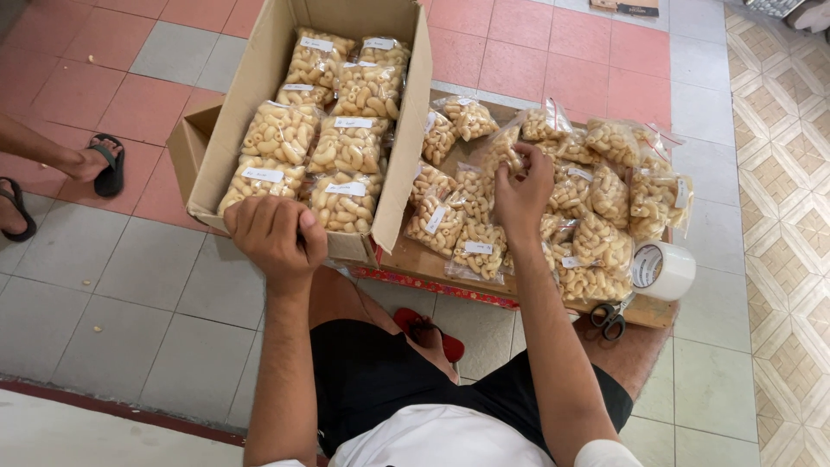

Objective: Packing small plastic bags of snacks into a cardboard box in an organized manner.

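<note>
Cardboard box (259,78) holds rows of clear snack bags; left hand (275,235) rests curled on its near edge, gripping nothing visible. Right hand (522,192) pinches one snack bag (501,149) from the pile on the low table (415,258).

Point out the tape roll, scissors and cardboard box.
tape roll (664,270), head view, on its white outer side.
scissors (610,318), head view, on the black handles.
cardboard box (413,130), head view, on its right wall.

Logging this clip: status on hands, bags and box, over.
Left hand fisted on cardboard box rim, holding nothing visible. Right hand pinching a snack bag from the table pile. Nothing in the way.
</note>
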